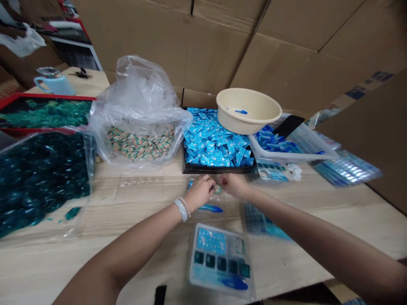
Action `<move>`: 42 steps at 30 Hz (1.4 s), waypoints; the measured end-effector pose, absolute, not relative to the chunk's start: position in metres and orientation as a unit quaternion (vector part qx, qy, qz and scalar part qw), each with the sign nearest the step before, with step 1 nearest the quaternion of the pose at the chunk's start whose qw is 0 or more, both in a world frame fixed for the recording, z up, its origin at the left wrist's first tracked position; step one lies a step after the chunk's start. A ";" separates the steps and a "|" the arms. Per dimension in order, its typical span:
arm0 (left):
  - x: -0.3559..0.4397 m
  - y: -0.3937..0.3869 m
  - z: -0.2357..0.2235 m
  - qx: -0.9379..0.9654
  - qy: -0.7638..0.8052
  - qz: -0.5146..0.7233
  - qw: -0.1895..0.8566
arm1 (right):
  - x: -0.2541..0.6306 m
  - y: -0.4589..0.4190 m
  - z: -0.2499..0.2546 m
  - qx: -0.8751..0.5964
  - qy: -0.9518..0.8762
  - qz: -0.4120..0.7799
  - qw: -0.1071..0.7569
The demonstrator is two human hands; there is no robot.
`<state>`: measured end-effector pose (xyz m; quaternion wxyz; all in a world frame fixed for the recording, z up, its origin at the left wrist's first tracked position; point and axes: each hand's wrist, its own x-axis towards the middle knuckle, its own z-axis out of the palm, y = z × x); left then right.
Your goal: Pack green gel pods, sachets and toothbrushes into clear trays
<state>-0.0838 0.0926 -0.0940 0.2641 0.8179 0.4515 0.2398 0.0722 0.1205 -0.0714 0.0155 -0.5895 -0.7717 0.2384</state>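
My left hand and my right hand meet on the wooden table, just in front of the black tray of blue sachets. Both are closed in a pinch on a small clear packet held between them. A blue pen lies under my left hand. Nearer to me lies a filled clear packet with blue sachets, dark squares and a blue pen inside. Another filled packet lies beneath my right forearm.
A clear bag of tan sachets stands left of the tray. Dark teal pieces fill a bag and a red tray at left. A beige bowl, a white basket and finished packets sit right. Cardboard boxes wall the back.
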 end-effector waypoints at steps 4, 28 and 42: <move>-0.079 0.095 -0.089 0.832 0.466 0.193 0.230 | 0.075 0.122 -0.079 -0.592 -0.770 0.236 -0.006; -0.080 0.092 -0.100 0.773 0.465 0.336 0.272 | 0.074 0.120 -0.074 -0.550 -0.804 0.224 -0.030; -0.080 0.094 -0.106 0.748 0.472 0.377 0.277 | 0.069 0.117 -0.071 -0.564 -0.798 0.196 -0.074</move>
